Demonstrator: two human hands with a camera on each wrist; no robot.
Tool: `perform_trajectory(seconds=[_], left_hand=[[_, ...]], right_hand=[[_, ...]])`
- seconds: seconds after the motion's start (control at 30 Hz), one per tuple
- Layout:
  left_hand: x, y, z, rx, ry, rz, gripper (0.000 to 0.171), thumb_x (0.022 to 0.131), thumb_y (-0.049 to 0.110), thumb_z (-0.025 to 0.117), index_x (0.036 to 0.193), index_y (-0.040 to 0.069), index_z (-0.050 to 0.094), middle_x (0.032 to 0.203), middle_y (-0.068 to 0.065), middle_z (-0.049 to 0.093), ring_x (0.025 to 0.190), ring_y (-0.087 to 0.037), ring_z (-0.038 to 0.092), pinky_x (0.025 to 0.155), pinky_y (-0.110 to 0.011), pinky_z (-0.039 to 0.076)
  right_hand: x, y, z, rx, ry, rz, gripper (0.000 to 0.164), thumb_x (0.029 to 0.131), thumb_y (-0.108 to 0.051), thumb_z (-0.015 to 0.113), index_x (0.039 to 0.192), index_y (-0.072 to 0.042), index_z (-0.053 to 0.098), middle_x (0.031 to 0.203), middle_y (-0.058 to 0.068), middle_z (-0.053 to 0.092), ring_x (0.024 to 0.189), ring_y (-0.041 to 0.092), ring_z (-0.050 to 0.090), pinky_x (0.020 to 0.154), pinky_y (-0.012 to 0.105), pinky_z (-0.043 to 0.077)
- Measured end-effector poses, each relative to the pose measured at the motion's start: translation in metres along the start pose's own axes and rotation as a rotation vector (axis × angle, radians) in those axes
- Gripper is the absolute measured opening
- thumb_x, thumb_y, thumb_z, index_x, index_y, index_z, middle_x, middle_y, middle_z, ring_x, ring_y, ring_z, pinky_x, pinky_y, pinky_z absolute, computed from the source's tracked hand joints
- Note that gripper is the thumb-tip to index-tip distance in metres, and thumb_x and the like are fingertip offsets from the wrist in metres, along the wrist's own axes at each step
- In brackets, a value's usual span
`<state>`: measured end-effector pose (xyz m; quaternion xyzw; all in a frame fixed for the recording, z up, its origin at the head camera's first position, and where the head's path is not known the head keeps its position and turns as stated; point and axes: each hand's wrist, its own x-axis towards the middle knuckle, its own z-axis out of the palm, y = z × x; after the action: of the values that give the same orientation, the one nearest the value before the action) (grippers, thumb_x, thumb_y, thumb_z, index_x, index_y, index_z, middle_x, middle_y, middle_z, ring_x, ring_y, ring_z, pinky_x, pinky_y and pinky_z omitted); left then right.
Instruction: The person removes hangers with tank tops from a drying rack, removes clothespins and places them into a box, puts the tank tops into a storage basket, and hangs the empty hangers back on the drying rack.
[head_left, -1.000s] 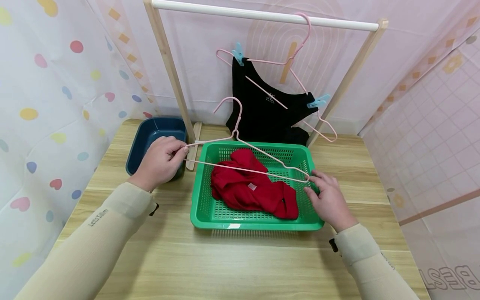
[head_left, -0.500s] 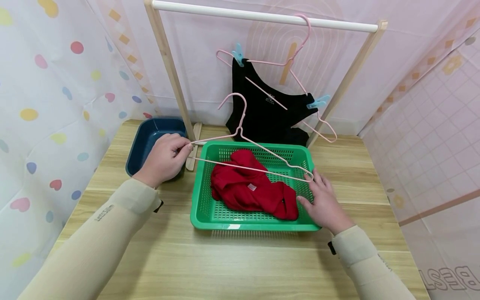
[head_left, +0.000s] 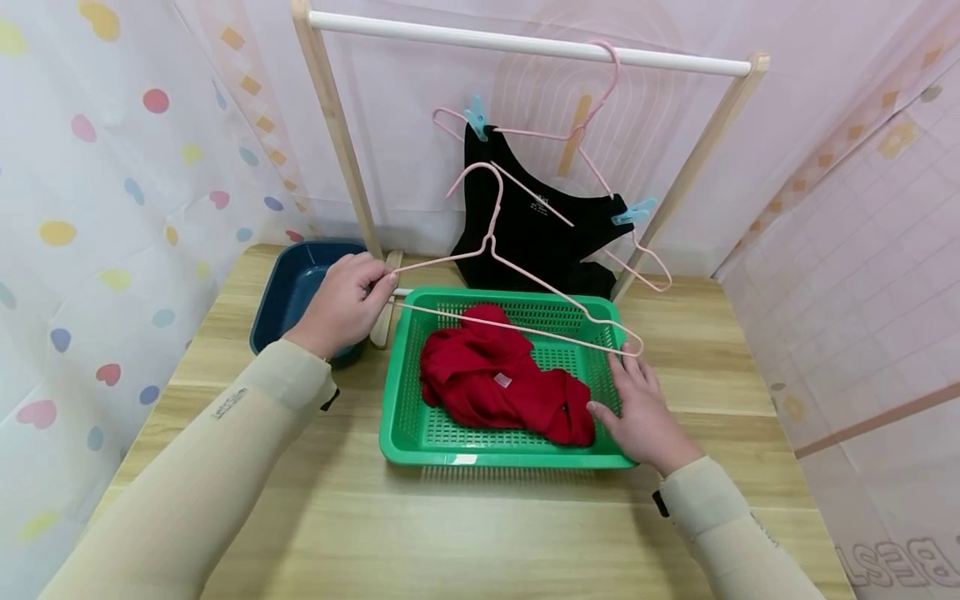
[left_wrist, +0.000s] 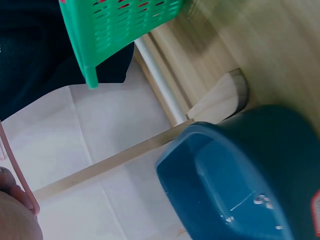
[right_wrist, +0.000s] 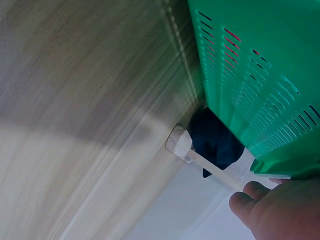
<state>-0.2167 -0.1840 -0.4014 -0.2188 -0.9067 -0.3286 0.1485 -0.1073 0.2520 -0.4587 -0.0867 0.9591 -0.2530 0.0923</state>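
Note:
My left hand pinches the left end of a pink clothes hanger, which is held tilted over the green basket, hook upward. Beside the hanger's right end is my right hand, at the basket's right rim, with fairly straight fingers; whether the fingertips touch the wire is hard to tell. A crumpled red garment with a small pale label lies in the basket. In the left wrist view, part of the hanger shows by the left fingers; the right wrist view shows the right hand close to the basket wall.
Behind the basket, a black top hangs by blue clothespins from another pink hanger on the rack's white rail. A dark blue basin stands at the left, near the rack's wooden foot. Patterned cloth surrounds the wooden table.
The left hand has moved right and slightly up, carrying the hanger the same way. The right hand has shifted slightly left, and the hanger's right end now extends past its fingertips.

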Motion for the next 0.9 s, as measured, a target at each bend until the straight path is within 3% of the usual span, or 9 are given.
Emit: perform_trajectory(seconds=[0.43,0.67,0.9], left_hand=[[0.036,0.007,-0.006,-0.088,0.03,-0.059,0.035,0.112,0.021,0.05,0.084,0.006,0.065,0.091,-0.013,0.059,0.093,-0.029,0.051,0.082,-0.041,0.037],[0.054,0.01,-0.008,-0.13,0.053,-0.034,0.033,0.111,0.019,0.051,0.087,0.004,0.065,0.092,-0.014,0.058,0.093,-0.031,0.049,0.084,-0.04,0.035],[0.071,0.017,-0.01,-0.188,0.059,-0.014,0.034,0.113,0.021,0.048,0.089,0.003,0.064,0.085,-0.011,0.051,0.084,-0.026,0.044,0.077,-0.037,0.033]], right_hand=[[-0.003,0.001,0.004,0.003,0.002,0.017,0.089,0.103,-0.033,0.067,0.168,-0.003,0.015,0.178,0.019,-0.003,0.158,0.054,0.005,0.119,0.076,0.027],[-0.005,0.0,0.005,-0.003,0.009,0.01,0.087,0.104,-0.033,0.067,0.168,-0.002,0.017,0.177,0.02,-0.002,0.157,0.055,0.005,0.119,0.076,0.026],[-0.004,0.0,0.006,-0.009,0.02,0.008,0.086,0.104,-0.034,0.066,0.168,-0.003,0.018,0.178,0.018,-0.002,0.157,0.055,0.007,0.12,0.075,0.027]])
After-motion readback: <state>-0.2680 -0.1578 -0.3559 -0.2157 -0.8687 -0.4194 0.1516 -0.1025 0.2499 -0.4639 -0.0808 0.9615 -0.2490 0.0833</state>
